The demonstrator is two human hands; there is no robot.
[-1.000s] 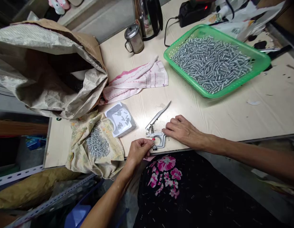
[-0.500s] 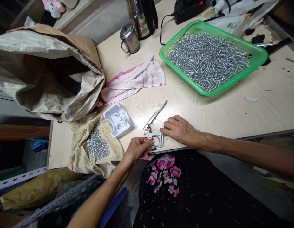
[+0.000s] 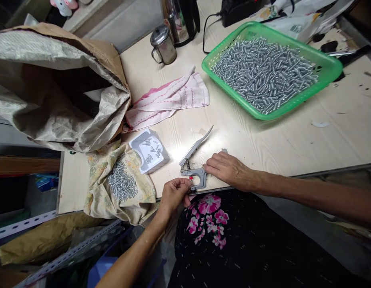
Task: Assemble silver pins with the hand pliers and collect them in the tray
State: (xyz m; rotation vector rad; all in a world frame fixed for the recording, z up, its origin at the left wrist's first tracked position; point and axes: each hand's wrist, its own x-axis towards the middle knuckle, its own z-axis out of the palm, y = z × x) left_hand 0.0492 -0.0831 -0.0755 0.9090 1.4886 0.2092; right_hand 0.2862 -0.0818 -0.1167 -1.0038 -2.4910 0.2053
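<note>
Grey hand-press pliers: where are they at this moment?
In the head view, the grey hand-press pliers are just below centre, near the front edge of the table, between the left hand and right hand.

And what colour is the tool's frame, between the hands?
The tool's frame is grey, clearest in the head view.

The bench point(image 3: 260, 146) is viewed from above its near edge by a single head-worn camera, pointed forward and down. The left hand point(image 3: 174, 194) and right hand point(image 3: 229, 170) are seen close by at that edge, shown rising rightward; the kettle point(image 3: 179, 26) is caught farther off, near the far edge.
</note>
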